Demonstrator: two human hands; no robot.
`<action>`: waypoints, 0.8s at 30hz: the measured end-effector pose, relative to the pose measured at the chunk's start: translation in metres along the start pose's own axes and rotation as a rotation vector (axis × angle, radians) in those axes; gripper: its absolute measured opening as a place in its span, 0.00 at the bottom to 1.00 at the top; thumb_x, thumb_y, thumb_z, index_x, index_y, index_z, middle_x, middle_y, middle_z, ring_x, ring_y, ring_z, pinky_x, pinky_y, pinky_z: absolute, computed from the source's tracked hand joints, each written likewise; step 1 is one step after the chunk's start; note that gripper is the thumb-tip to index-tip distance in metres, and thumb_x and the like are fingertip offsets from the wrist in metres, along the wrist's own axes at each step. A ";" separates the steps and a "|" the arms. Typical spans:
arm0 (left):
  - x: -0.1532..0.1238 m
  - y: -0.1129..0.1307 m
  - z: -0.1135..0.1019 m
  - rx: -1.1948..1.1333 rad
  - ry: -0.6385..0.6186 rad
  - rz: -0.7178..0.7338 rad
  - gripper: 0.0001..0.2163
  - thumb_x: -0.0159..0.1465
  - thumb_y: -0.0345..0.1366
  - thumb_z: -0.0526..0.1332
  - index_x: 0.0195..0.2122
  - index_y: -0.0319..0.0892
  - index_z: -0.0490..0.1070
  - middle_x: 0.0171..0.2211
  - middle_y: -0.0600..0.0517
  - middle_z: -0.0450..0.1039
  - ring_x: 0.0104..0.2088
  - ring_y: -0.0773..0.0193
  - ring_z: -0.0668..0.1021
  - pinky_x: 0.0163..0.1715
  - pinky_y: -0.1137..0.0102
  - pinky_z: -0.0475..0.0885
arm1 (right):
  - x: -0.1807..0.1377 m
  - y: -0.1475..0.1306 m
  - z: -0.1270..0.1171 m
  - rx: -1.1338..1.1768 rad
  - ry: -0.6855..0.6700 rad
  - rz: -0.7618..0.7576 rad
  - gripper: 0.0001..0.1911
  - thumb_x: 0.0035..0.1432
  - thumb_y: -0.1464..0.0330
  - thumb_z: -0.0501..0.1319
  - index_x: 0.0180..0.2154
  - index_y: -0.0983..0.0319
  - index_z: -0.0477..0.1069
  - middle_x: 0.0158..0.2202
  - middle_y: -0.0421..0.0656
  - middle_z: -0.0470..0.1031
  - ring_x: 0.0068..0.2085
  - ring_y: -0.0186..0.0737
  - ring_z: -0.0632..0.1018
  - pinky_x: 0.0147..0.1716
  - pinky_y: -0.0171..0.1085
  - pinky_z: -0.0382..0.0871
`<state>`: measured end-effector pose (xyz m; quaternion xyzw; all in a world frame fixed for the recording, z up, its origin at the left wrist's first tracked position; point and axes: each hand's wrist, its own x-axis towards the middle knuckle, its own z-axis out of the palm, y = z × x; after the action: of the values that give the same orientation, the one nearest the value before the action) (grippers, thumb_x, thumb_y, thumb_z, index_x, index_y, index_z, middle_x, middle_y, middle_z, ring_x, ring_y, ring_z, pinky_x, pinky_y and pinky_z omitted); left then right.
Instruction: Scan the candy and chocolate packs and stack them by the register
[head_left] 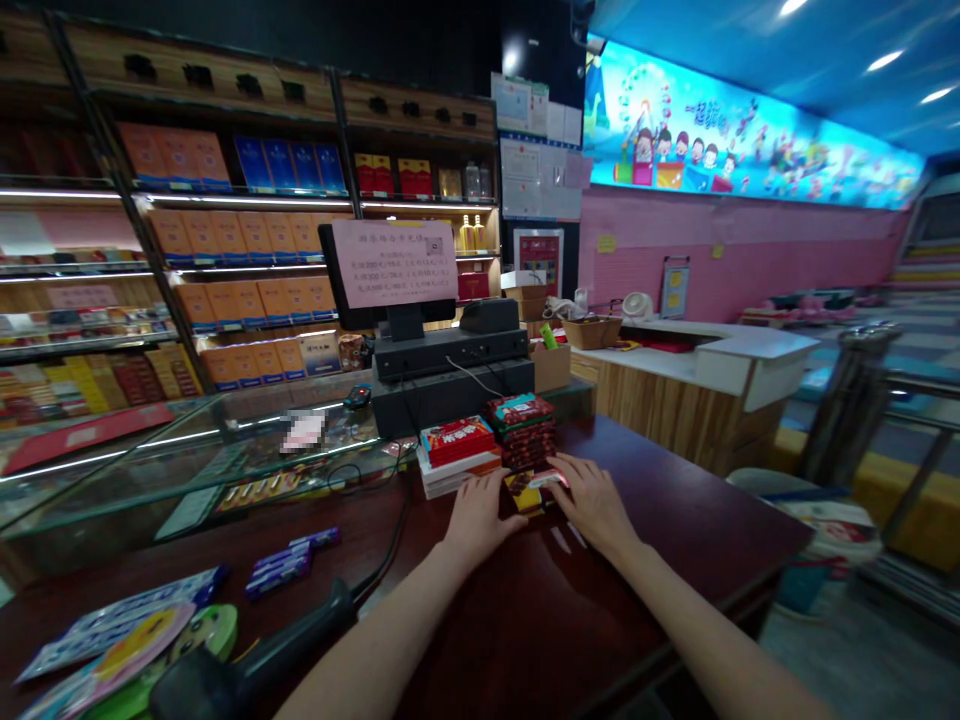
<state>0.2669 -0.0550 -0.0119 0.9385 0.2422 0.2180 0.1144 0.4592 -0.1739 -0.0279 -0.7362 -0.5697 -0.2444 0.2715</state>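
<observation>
My left hand (480,515) is low over the dark table, beside the white stack of boxes. Its thumb is spread from its fingers, and its fingertips come close to a small yellow-and-brown packet (523,492). My right hand (596,503) is on the other side of that packet, its fingers bent round a small white-and-red packet (549,479). Just behind my hands stand red packets (459,438) on white boxes (459,474), and a pile of dark red-brown packets (521,430) topped with a teal-and-red one.
A barcode scanner (262,650) lies at the front left by purple stick packs (292,562) and colourful bags (135,635). A cash register with a sign-covered screen (397,265) stands behind the packets. A glass display case (247,440) borders the left, and a bin (817,530) stands right.
</observation>
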 end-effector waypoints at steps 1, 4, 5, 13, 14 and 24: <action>0.001 0.000 0.003 -0.018 -0.016 -0.029 0.35 0.55 0.48 0.68 0.62 0.45 0.59 0.58 0.45 0.70 0.56 0.48 0.71 0.58 0.56 0.63 | -0.001 0.004 0.001 0.017 -0.027 0.032 0.20 0.66 0.62 0.55 0.57 0.59 0.68 0.57 0.50 0.74 0.54 0.51 0.73 0.49 0.46 0.66; 0.005 -0.001 0.009 -0.086 -0.074 -0.105 0.42 0.51 0.51 0.70 0.64 0.44 0.56 0.58 0.42 0.69 0.58 0.46 0.71 0.58 0.55 0.63 | -0.004 0.016 0.005 0.078 -0.141 0.125 0.31 0.61 0.56 0.60 0.63 0.58 0.61 0.60 0.50 0.72 0.55 0.54 0.74 0.49 0.48 0.66; 0.006 -0.002 0.011 -0.110 -0.095 -0.123 0.43 0.51 0.50 0.70 0.65 0.44 0.54 0.58 0.41 0.69 0.58 0.45 0.70 0.58 0.55 0.63 | -0.005 0.020 0.006 0.098 -0.182 0.151 0.35 0.59 0.54 0.61 0.65 0.57 0.58 0.60 0.50 0.72 0.54 0.55 0.74 0.49 0.49 0.67; 0.018 -0.011 0.026 -0.185 -0.138 -0.148 0.46 0.50 0.47 0.70 0.67 0.45 0.50 0.58 0.40 0.68 0.58 0.43 0.71 0.59 0.52 0.61 | -0.006 0.034 0.008 0.223 -0.337 0.262 0.44 0.52 0.61 0.67 0.67 0.57 0.54 0.53 0.50 0.78 0.55 0.55 0.76 0.52 0.51 0.65; 0.019 -0.012 0.026 -0.182 -0.139 -0.148 0.46 0.50 0.47 0.69 0.67 0.45 0.49 0.59 0.40 0.68 0.58 0.44 0.71 0.60 0.52 0.60 | -0.006 0.035 0.009 0.233 -0.339 0.264 0.43 0.51 0.62 0.67 0.66 0.57 0.55 0.52 0.49 0.78 0.54 0.54 0.77 0.52 0.51 0.65; 0.024 -0.006 0.019 -0.159 -0.133 -0.154 0.43 0.50 0.44 0.70 0.66 0.45 0.52 0.59 0.42 0.68 0.59 0.44 0.70 0.59 0.54 0.61 | -0.005 0.042 0.018 0.329 -0.279 0.296 0.38 0.49 0.70 0.67 0.62 0.53 0.63 0.47 0.44 0.81 0.48 0.48 0.81 0.48 0.45 0.70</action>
<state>0.2927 -0.0401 -0.0221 0.9175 0.2872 0.1643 0.2206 0.4993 -0.1738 -0.0489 -0.7840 -0.5197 -0.0022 0.3394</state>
